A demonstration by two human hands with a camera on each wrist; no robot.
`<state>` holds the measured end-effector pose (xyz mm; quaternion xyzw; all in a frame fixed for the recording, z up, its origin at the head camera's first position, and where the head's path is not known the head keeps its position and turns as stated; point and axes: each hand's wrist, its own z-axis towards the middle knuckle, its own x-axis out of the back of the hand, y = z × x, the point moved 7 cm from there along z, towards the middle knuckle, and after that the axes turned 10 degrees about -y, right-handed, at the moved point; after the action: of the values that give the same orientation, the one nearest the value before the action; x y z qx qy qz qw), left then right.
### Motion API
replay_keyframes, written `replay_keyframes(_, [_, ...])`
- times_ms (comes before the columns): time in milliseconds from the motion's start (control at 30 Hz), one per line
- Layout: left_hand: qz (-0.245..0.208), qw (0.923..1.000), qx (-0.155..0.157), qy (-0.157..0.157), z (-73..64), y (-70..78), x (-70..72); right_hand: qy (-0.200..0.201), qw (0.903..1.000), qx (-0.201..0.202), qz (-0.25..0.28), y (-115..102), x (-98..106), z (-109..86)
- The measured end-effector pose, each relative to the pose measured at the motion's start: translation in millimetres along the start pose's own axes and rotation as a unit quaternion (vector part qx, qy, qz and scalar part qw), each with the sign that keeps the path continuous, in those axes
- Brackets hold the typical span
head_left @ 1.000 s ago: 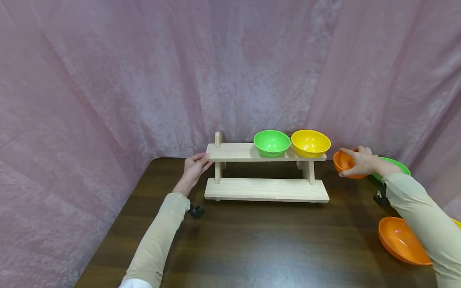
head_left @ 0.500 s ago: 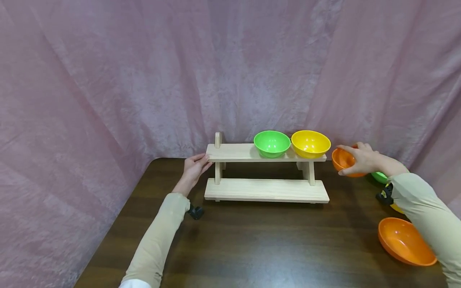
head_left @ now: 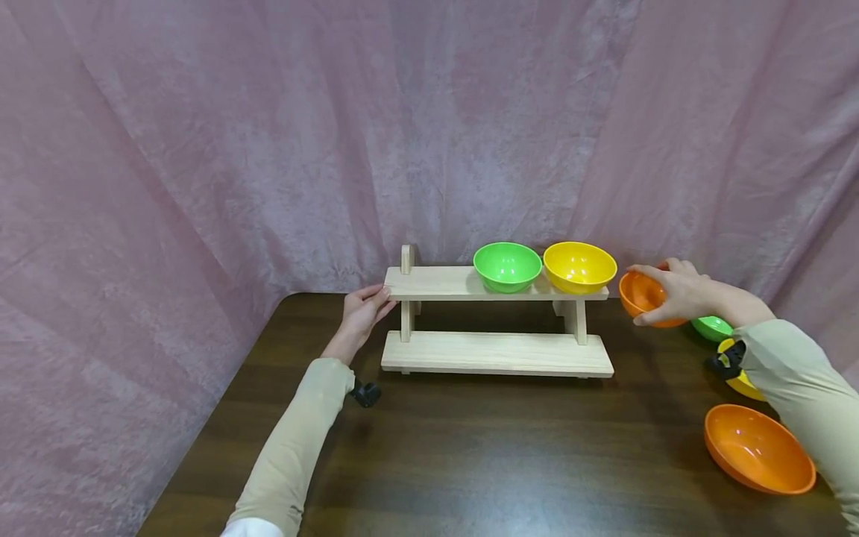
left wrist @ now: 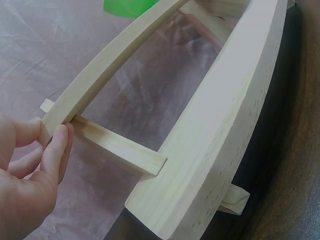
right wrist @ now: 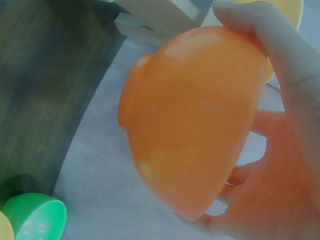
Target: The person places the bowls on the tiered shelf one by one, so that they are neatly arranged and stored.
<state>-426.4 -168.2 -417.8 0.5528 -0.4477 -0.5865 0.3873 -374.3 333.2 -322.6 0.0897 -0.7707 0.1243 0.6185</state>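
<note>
A pale wooden two-tier rack point(head_left: 429, 282) stands at the back of the dark table. My left hand point(head_left: 362, 313) pinches the left end of its upper board between thumb and fingers, as the left wrist view shows close up. On that board, toward the right, sit a green bowl point(head_left: 507, 270) and a yellow bowl point(head_left: 580, 270), side by side. Just right of the rack, my right hand point(head_left: 694, 294) grips an orange bowl point(head_left: 640, 294) by its rim. In the right wrist view the bowl is tilted, its round outside and foot ring facing the camera.
To the right, partly behind my right arm, are another green bowl point(head_left: 713, 328) and another yellow bowl point(head_left: 741, 384). A larger orange bowl point(head_left: 758, 451) lies nearer on the table's right side. A pink curtain point(head_left: 322, 149) hangs behind the table.
My right hand has risen slightly with the orange bowl. The right forearm has shifted rightward, uncovering more of the yellow and large orange bowls. My left hand has stayed on the rack.
</note>
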Motion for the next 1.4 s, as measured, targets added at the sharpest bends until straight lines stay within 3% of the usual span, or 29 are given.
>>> replay_keyframes(567, [0.005, 1.0000, 0.003, 0.005, -0.8, -0.3, 0.2, 0.007, 0.9994, 0.030, -0.018, -20.5, 17.2, -18.3])
replay_keyframes(1400, [0.006, 1.0000, 0.001, 0.004, -1.3, 1.2, 0.0, 0.017, 0.9957, 0.089, -0.017, -69.8, 23.6, -44.1])
